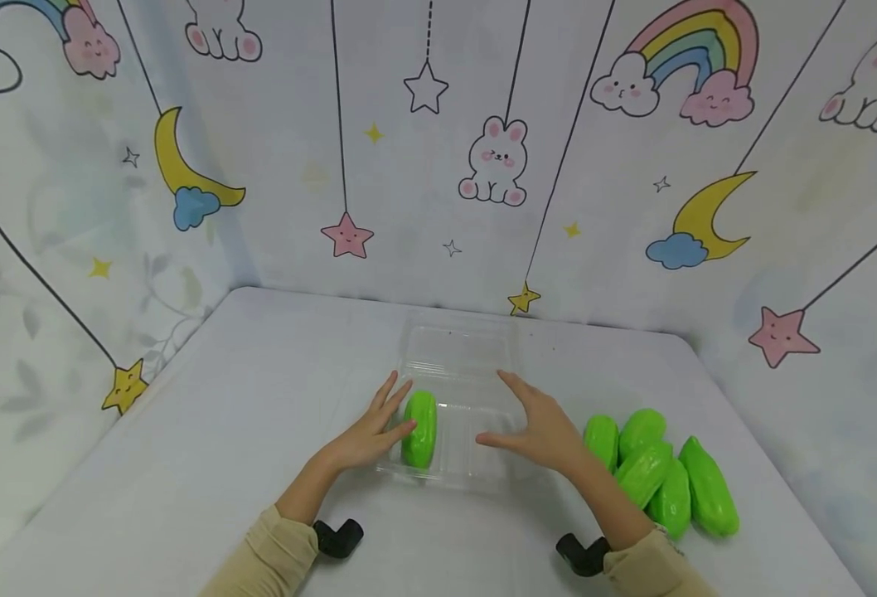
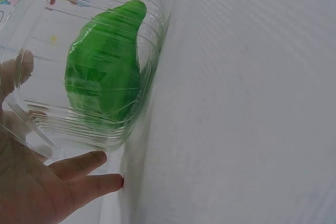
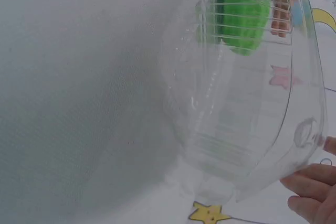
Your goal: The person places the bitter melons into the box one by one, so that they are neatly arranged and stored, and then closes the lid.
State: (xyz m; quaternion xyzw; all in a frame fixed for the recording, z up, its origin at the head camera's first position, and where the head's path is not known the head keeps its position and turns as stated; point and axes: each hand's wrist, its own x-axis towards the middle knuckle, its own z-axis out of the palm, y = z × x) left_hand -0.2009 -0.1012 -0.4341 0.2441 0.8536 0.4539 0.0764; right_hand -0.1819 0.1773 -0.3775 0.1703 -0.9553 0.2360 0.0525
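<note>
A clear plastic box (image 1: 459,435) sits on the table, its hinged lid (image 1: 457,347) folded back behind it. Inside, along the left wall, lies a glossy bright green, elongated piece (image 1: 420,429) shaped like a vegetable; one tapered end shows in the left wrist view. My left hand (image 1: 364,435) is at the box's left side with fingers spread, thumb over the rim beside the green piece. On the other side, my right hand (image 1: 546,427) has thumb and fingers parted, fingertips right at the box's rim in the right wrist view. Neither hand grips anything.
Several similar green pieces (image 1: 643,468) lie in a heap right of my right forearm. A black elbow-shaped part (image 1: 340,539) is by the left wrist, another (image 1: 583,554) by the right. The white table (image 1: 259,381) meets a patterned backdrop (image 1: 282,149) behind.
</note>
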